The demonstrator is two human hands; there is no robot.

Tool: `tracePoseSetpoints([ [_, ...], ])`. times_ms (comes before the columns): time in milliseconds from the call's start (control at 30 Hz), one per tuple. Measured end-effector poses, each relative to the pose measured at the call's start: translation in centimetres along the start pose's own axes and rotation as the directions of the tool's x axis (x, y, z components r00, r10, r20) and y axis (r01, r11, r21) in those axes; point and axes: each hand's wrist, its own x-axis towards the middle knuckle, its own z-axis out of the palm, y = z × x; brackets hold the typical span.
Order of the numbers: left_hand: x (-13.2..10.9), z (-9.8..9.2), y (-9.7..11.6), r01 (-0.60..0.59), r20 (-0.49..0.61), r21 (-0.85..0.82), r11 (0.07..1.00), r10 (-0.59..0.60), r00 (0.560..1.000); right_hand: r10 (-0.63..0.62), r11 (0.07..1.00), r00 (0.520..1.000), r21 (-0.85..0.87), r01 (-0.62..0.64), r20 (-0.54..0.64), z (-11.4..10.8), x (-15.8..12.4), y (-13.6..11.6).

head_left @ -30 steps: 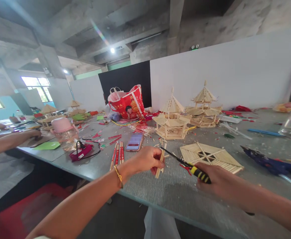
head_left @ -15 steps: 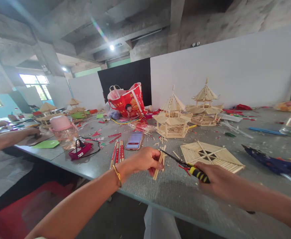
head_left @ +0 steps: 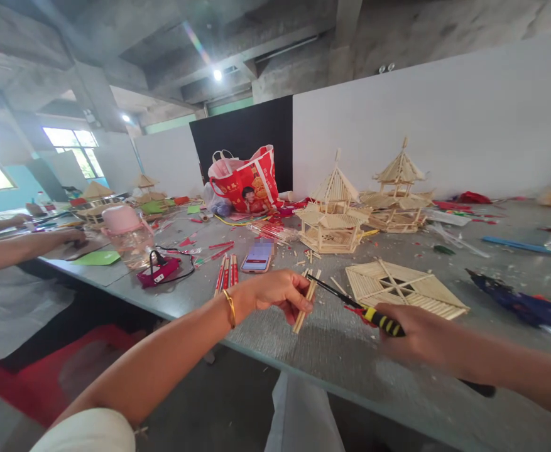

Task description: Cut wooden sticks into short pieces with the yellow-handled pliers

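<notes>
My left hand (head_left: 288,294) is closed on a few thin wooden sticks (head_left: 306,311), held slanted just above the table near its front edge. My right hand (head_left: 409,331), partly blurred, grips the yellow-and-black handle of a cutting tool (head_left: 384,321). Its long, thin dark blade points left, and the tip is at the upper end of the sticks; I cannot tell whether it touches them. Beyond my right hand lies a flat hexagonal stick panel (head_left: 419,292) with an opening in its middle. Red-and-white wrapped chopsticks (head_left: 227,273) and a phone (head_left: 257,257) lie beyond my left forearm.
Two stick pavilions (head_left: 334,216) (head_left: 400,188) stand behind, with a red bag (head_left: 247,182) to their left. A pink-lidded bottle (head_left: 124,232) and purple case (head_left: 158,270) sit leftward. A dark blue umbrella (head_left: 515,301) lies right. Another person's arm (head_left: 30,248) reaches in from the left.
The blade tip has shifted slightly up and right relative to the table, staying by the sticks in my left hand. The whole view has shifted a little. Both grips are the same.
</notes>
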Motion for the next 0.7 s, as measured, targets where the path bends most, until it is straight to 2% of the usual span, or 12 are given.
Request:
tracePoseSetpoints([
  [200, 0.2, 0.5, 0.6, 0.013, 0.001, 0.016, 1.000, -0.013, 1.000, 0.015, 1.000, 1.000, -0.026, -0.016, -0.013, 0.2, -0.3, 0.5],
  [500, 0.1, 0.8, 1.1, 0.012, 0.013, 0.076, 0.997, -0.013, 1.000, 0.114, 0.987, 0.992, 0.108, -0.119, 0.053, 0.3, -0.2, 2.3],
  [700, 0.2, 0.9, 1.0, 0.018, -0.007, 0.103, 0.995, -0.017, 1.000, 0.101, 0.990, 0.995, 0.091, -0.103, 0.025, 0.1, -0.6, 1.7],
])
